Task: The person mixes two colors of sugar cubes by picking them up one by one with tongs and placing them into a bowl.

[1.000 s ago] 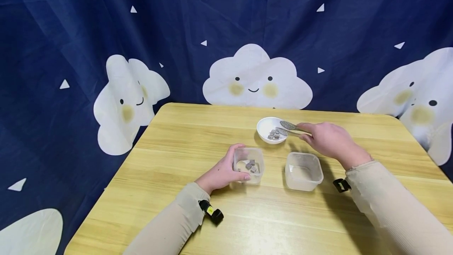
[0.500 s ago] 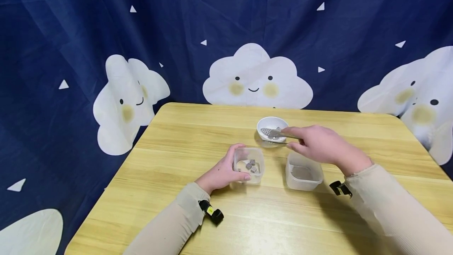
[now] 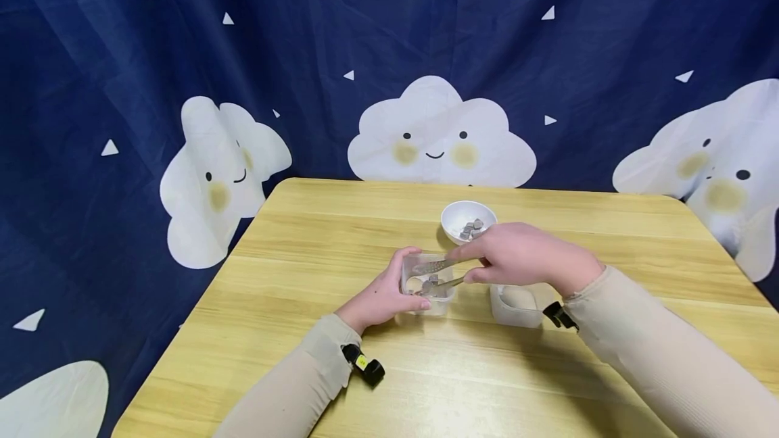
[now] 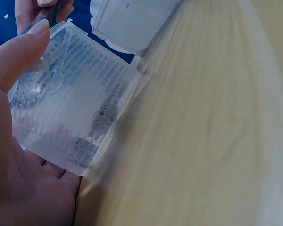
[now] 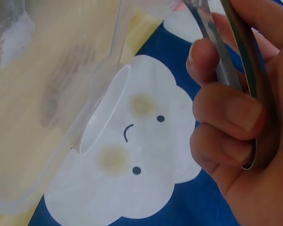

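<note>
My left hand (image 3: 389,293) holds a clear square plastic container (image 3: 435,311), thumb at its front and fingers around the back. Several small grey cubes lie on its bottom; in the left wrist view cubes (image 4: 104,117) show through the wall. With my right hand (image 3: 520,255) I grip metal tongs (image 3: 433,266), their dotted tips spread inside this container over the cubes. Between the tips, I cannot tell whether a cube is held. In the right wrist view my fingers curl around the tongs (image 5: 226,66).
A white bowl (image 3: 453,215) with several grey cubes (image 3: 471,228) stands behind my right hand. A second clear container (image 3: 517,318) sits to the right, partly under my right wrist. A dark blue cloud-patterned curtain (image 3: 389,32) hangs behind the wooden table (image 3: 341,222).
My right hand has brought the tongs from the white bowl leftward and nearer, into the container that my left hand holds. The left hand has stayed in place.
</note>
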Tool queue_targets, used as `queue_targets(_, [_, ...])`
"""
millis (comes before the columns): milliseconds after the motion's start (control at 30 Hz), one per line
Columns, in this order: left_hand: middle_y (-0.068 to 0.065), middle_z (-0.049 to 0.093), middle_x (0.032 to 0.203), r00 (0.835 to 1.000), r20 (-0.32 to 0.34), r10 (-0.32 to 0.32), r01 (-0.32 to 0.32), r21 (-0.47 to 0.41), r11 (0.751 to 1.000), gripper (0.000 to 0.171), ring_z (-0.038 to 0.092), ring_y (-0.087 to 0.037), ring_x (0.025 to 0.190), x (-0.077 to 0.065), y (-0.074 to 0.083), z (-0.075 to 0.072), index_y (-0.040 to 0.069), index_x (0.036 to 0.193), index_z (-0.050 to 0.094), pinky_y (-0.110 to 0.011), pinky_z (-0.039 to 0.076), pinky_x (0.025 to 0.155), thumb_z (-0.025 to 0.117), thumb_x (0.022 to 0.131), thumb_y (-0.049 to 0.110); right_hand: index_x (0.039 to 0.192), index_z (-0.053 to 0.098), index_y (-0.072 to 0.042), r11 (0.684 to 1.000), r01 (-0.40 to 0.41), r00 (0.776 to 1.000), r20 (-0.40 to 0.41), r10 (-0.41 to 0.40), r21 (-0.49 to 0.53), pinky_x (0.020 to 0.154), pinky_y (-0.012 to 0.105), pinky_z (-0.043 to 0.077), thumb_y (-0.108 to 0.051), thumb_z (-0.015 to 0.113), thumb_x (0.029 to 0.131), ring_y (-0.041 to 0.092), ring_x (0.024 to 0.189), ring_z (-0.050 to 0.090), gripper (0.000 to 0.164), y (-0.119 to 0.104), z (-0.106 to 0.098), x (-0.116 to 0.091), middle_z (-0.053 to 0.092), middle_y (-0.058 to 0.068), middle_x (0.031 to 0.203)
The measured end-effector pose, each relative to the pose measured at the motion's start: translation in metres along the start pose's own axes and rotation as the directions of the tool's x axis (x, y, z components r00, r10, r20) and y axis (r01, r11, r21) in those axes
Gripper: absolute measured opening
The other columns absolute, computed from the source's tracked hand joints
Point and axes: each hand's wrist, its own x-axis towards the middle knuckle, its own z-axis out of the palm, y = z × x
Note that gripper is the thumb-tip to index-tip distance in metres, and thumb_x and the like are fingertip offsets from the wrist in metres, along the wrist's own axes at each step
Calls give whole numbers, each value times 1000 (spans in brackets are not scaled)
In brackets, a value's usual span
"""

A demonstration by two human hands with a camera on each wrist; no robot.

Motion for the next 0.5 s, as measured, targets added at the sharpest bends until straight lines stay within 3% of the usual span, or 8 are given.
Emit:
queue_targets(200, [-1,42,153,1000,-5,8,-8,22,1000,99,50,-20,131,-1,-2,-1,19,157,19,-45,37,111,85,82,20,127,72,-28,999,23,994,107,-26,35,59,31,45,-28,74,92,0,53,41,35,0,5,18,46,-18,60])
queue_targets(367, [-3,41,154,1000,9,13,-13,18,1000,99,55,-18,125,-1,-2,0,20,156,19,-41,44,105,85,83,22,128,72,-29,999,-22,985,172,16,37,61,33,47,-28,72,91,3,52,39,37,-1,11,25,44,-18,54])
queue_targets(500, [-6,41,154,1000,19,19,-20,8,1000,97,58,-18,121,-1,-2,-1,25,155,19,-38,48,101,84,84,21,125,74,-30,998,-56,975,214,53,4,66,37,50,-28,73,90,5,56,45,36,-5,10,31,58,-19,65])
